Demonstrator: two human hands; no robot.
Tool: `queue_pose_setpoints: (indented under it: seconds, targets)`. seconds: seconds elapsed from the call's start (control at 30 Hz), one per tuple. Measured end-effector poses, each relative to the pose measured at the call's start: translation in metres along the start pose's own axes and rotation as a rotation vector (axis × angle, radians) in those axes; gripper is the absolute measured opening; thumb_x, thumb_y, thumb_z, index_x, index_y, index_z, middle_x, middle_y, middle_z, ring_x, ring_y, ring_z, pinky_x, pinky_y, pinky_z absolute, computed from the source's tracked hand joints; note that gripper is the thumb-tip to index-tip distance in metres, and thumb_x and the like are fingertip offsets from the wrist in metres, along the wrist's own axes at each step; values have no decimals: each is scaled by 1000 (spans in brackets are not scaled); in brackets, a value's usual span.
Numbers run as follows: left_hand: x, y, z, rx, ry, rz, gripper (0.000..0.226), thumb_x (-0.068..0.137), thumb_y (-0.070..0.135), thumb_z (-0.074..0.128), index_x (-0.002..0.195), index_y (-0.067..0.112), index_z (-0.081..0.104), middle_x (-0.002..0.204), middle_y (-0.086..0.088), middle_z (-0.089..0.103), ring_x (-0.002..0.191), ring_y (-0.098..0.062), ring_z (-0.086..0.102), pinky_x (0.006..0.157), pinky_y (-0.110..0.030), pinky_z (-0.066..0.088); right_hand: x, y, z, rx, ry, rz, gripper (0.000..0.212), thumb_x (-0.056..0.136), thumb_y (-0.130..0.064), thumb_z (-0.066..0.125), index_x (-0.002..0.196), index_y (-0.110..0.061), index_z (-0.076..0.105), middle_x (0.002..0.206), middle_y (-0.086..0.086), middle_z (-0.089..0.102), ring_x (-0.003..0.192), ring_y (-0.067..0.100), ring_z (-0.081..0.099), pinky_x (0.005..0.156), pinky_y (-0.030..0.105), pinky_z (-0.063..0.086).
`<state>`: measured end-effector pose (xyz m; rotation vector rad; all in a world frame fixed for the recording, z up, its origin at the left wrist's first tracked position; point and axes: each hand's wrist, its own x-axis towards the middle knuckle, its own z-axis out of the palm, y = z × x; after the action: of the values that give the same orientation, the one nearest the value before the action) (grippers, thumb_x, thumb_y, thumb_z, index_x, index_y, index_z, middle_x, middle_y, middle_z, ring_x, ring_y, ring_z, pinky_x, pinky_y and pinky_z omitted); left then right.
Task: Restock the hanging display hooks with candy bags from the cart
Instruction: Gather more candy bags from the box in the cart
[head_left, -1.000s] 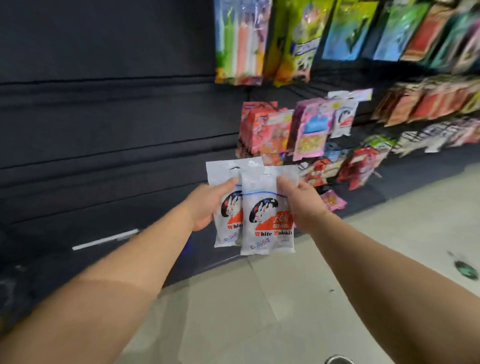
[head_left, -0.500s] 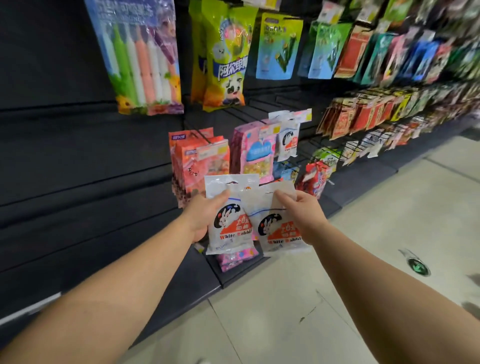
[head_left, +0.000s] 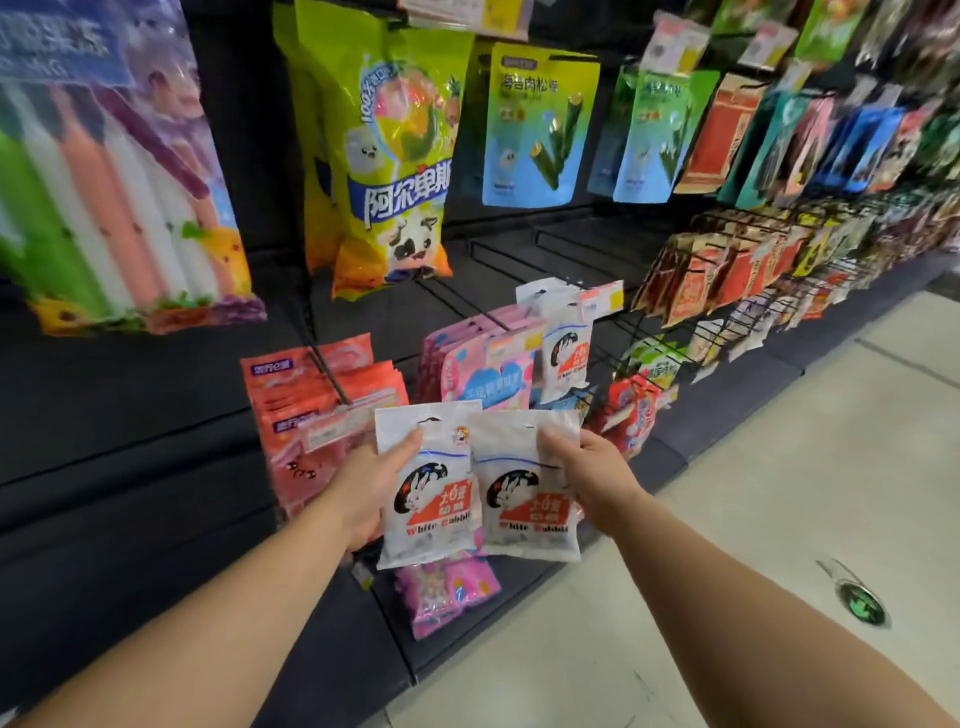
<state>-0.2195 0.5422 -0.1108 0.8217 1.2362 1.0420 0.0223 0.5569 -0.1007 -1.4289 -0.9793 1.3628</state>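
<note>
You hold two white candy bags before the display, your left hand (head_left: 371, 491) pinching one bag (head_left: 423, 488), your right hand (head_left: 597, 475) the other (head_left: 524, 493). A matching bag (head_left: 566, 358) already hangs on its hook; both of yours remain unhung.

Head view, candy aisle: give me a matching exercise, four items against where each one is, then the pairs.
Items:
1. White rabbit-print candy bag with orange logo by its hang hole
2. Plain-topped white rabbit-print candy bag
3. Small white rabbit-print bag on display
4. Yellow-green cow-print bag

Places:
A. hanging from a lower hook
B. in the left hand
C. hanging on the top row
D. in the right hand

Pairs: 1-B, 2-D, 3-A, 4-C
</note>
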Motion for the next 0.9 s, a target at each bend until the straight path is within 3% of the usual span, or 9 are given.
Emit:
queue_pose_setpoints:
  seconds: [0.1,0.27,0.4,0.57,0.73,0.9]
  targets:
    - [21,-6,9,-15,56,-6,29,98,33,58,113,10,69,95,-15,77,81,-31,76,66,-37,59,41,-2,-15,-9,-63,46,30,94,-26,65,111,-3,65,103,21,73,94,41,71,84,59,56]
    - [58,-16,51,-58,173,-7,33,97,34,59,117,9,69,100,-19,76,90,-37,74,79,-46,59,118,-16,-55,-64,-182,52,33,91,-32,68,111,-6,66,104,20,74,95,41,71,86,61,55]
    - [79,-20,107,-148,266,4,31,98,31,59,118,10,68,101,-18,76,88,-34,75,67,-38,60,167,-33,-91,-97,-302,32,25,95,-26,63,110,-6,66,101,19,74,93,39,71,85,56,57]
    - [93,-16,164,-174,343,7,28,98,30,59,116,11,68,101,-18,76,88,-35,74,77,-44,58,204,-52,-126,-105,-413,63,22,97,-25,61,109,-9,67,102,20,74,94,41,71,82,54,58]
    - [103,-15,200,-169,411,33,25,97,31,60,119,20,66,105,-14,76,92,-34,74,74,-43,59,231,-68,-148,-87,-466,48,20,95,-25,63,109,-11,65,93,13,77,81,32,74,69,43,60]
    - [107,-11,214,-162,446,24,23,98,32,59,116,19,67,100,-11,77,88,-30,75,76,-44,58,252,-76,-155,-73,-515,35,21,97,-26,61,112,-12,66,97,11,77,88,30,74,74,42,59]
